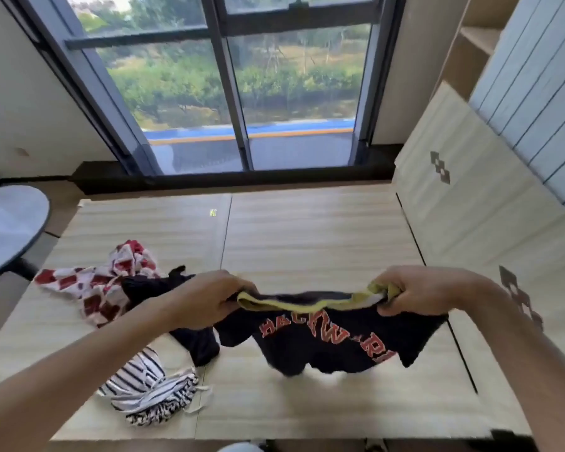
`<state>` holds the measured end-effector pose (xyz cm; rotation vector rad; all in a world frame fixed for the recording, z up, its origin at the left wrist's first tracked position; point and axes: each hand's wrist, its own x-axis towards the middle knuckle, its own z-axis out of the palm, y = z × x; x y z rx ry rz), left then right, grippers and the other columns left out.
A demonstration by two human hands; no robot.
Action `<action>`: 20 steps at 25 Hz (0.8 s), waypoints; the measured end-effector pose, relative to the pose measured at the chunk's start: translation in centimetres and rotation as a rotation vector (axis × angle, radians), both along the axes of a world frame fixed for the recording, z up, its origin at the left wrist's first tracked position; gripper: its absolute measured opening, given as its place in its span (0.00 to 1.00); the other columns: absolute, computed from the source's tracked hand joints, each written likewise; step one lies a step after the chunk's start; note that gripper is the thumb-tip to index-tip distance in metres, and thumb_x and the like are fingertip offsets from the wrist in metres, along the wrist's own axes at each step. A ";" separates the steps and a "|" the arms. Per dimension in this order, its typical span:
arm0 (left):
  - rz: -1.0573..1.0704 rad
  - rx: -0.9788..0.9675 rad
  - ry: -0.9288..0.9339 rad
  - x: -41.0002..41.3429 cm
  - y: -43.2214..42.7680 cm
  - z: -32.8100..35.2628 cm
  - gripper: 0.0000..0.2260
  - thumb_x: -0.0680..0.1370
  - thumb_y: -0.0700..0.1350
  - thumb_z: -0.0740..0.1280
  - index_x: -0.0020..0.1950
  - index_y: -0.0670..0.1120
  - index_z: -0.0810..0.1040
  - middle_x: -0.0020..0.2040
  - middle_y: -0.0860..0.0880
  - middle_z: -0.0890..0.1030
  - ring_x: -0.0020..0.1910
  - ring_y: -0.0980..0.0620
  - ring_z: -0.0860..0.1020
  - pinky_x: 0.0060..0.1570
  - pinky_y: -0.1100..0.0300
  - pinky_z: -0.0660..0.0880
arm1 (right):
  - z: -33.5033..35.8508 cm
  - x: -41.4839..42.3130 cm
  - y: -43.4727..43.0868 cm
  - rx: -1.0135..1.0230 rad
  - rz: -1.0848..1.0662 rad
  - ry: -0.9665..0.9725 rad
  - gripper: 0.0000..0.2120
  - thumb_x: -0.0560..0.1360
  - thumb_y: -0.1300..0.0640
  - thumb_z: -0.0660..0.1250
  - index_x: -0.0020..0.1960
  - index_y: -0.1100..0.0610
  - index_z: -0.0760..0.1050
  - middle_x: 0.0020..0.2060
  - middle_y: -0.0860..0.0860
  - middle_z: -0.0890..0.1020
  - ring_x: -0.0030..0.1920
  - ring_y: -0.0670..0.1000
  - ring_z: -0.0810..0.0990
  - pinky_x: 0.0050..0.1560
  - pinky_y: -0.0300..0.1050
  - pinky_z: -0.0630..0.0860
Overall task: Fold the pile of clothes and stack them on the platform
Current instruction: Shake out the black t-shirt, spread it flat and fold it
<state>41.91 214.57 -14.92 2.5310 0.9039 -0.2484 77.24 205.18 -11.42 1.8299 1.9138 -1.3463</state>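
A dark navy shirt [327, 340] with red lettering and a yellow collar hangs stretched between my hands above the light wooden platform [307, 230]. My left hand [206, 298] grips its left shoulder and my right hand [418, 291] grips its right shoulder. The shirt's lower edge dangles just over the platform. To the left lies a pile: a red-and-white checked garment [88, 285], a dark garment [196, 344] partly hidden by my left arm, and a black-and-white striped garment [144, 389].
A large window [229, 93] stands behind the platform. A round grey table [7, 223] sits at the left edge. A pale wooden cabinet [463, 197] with dark diamond marks borders the platform on the right.
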 end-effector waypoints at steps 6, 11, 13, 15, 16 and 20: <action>-0.060 -0.220 0.082 -0.1 3.8 -3.1 0.07 0.80 0.45 0.64 0.51 0.56 0.79 0.41 0.57 0.81 0.43 0.56 0.79 0.48 0.53 0.76 | -3.6 -1.1 2.1 -0.067 -0.065 0.061 0.15 0.76 0.58 0.70 0.35 0.42 0.76 0.32 0.44 0.77 0.35 0.44 0.75 0.42 0.44 0.69; 0.078 0.006 0.099 4.2 18.7 -10.3 0.08 0.79 0.51 0.64 0.43 0.51 0.77 0.40 0.50 0.81 0.43 0.45 0.81 0.46 0.45 0.79 | -12.0 1.9 17.7 0.192 -0.267 -0.099 0.02 0.76 0.60 0.70 0.45 0.55 0.81 0.37 0.52 0.80 0.42 0.54 0.79 0.40 0.45 0.69; 0.163 0.265 0.138 6.8 25.5 -14.2 0.02 0.80 0.48 0.65 0.50 0.51 0.77 0.47 0.45 0.81 0.51 0.39 0.80 0.49 0.46 0.77 | -17.2 2.4 25.6 0.434 -0.391 -0.220 0.09 0.75 0.57 0.70 0.55 0.56 0.80 0.48 0.57 0.82 0.53 0.60 0.81 0.45 0.46 0.71; 0.328 0.488 0.175 9.1 30.7 -19.3 0.17 0.78 0.47 0.68 0.66 0.48 0.73 0.62 0.39 0.76 0.64 0.36 0.73 0.60 0.43 0.71 | -22.6 1.8 31.3 0.602 -0.495 -0.324 0.24 0.74 0.54 0.71 0.69 0.54 0.71 0.63 0.59 0.77 0.62 0.62 0.77 0.53 0.51 0.73; 0.418 0.522 0.167 9.9 32.2 -23.2 0.24 0.77 0.48 0.69 0.72 0.47 0.68 0.68 0.38 0.71 0.69 0.36 0.68 0.66 0.40 0.67 | -26.5 1.0 33.3 0.647 -0.511 -0.365 0.30 0.74 0.53 0.72 0.73 0.54 0.65 0.67 0.59 0.72 0.66 0.62 0.74 0.58 0.55 0.73; 0.395 0.318 0.184 9.6 26.6 -44.2 0.29 0.78 0.51 0.66 0.77 0.47 0.62 0.77 0.40 0.62 0.77 0.38 0.59 0.73 0.42 0.62 | -44.4 -3.9 30.7 0.607 -0.382 -0.288 0.34 0.73 0.52 0.68 0.76 0.56 0.59 0.69 0.59 0.67 0.68 0.62 0.70 0.65 0.57 0.70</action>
